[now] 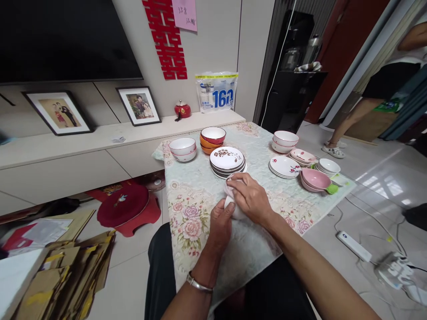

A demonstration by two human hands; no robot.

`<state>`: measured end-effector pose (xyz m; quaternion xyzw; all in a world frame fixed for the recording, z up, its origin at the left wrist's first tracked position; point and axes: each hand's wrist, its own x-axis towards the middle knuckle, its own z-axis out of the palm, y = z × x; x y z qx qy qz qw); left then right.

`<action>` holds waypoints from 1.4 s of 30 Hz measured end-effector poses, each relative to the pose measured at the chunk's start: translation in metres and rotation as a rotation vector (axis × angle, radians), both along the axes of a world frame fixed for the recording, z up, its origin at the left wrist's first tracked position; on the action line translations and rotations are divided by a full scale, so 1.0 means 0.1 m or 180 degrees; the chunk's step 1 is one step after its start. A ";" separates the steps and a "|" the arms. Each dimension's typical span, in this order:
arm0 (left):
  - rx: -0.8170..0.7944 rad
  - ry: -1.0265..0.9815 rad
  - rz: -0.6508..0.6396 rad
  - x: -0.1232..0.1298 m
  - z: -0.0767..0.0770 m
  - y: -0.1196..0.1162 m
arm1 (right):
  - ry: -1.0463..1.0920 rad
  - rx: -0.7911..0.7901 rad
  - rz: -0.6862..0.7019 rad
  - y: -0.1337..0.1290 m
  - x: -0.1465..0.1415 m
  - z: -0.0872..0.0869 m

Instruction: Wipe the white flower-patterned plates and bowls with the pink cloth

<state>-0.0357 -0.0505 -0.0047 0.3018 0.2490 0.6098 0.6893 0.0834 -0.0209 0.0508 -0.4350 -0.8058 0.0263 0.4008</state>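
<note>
My left hand (220, 222) is closed round the lower edge of a small white object (229, 201), its shape mostly covered by my fingers. Over its top, my right hand (250, 198) pinches a thin whitish cloth or tissue (228, 188). Both hands are just in front of a stack of plates (227, 159) with a brown flower pattern. Behind that stack are orange and red bowls (212, 138), with white bowls (183, 148) to their left. On the right side of the table stand flowered plates (283, 166), pink bowls (315, 178) and more white bowls (285, 141).
A flowered cloth (193, 222) covers the table. Behind it, a low cabinet (140, 133) holds framed photos, a red pot (182, 109) and a plastic bag (218, 93). A red stool (124, 206) and flattened cardboard (63, 275) are at left. A person (387, 80) stands at upper right.
</note>
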 end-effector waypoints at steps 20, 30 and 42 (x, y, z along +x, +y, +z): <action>-0.0064 -0.0267 0.0146 -0.04 0.00 -0.02 | -0.0458 0.0297 0.0260 -0.23 -0.22 0.00; -0.0265 -0.0109 0.0236 -0.05 -0.04 0.00 | 0.2651 -0.2166 -0.0112 0.40 0.21 -0.33; -0.0166 -0.0117 0.0253 -0.03 -0.01 0.00 | 0.1673 -0.0656 -0.0280 0.05 0.09 -0.18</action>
